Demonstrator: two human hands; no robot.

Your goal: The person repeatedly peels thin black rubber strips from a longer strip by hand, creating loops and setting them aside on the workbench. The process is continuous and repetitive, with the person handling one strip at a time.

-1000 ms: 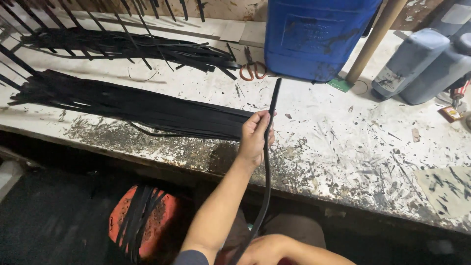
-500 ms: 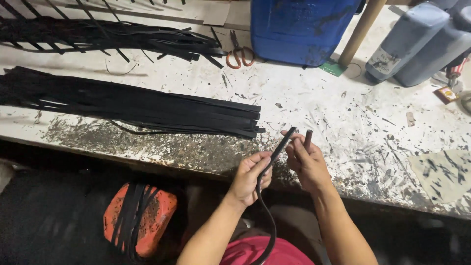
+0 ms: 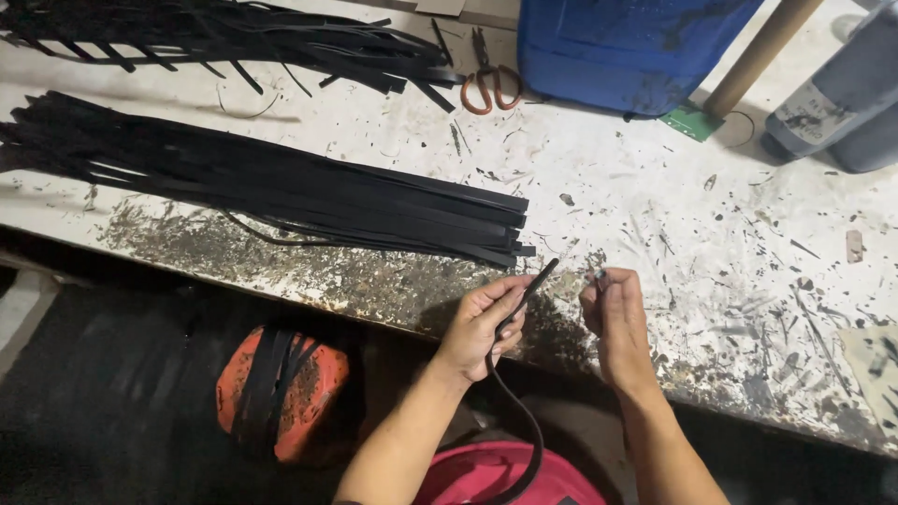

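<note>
Working at the paint-flecked white workbench (image 3: 711, 281), we keep a long flat bundle of black strips (image 3: 281, 192) laid straight along it, near our hands, beside a blue plastic drum (image 3: 627, 47). Our left hand (image 3: 482, 323) grips one narrow black strip (image 3: 526, 292), its pliant tail curving down to our lap. Our right hand (image 3: 613, 318) pinches something too small to identify.

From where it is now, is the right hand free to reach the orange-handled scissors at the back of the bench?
Probably yes. The right hand looks empty, and bare bench lies between it and the scissors; the strip bundle sits off to the left.
</note>
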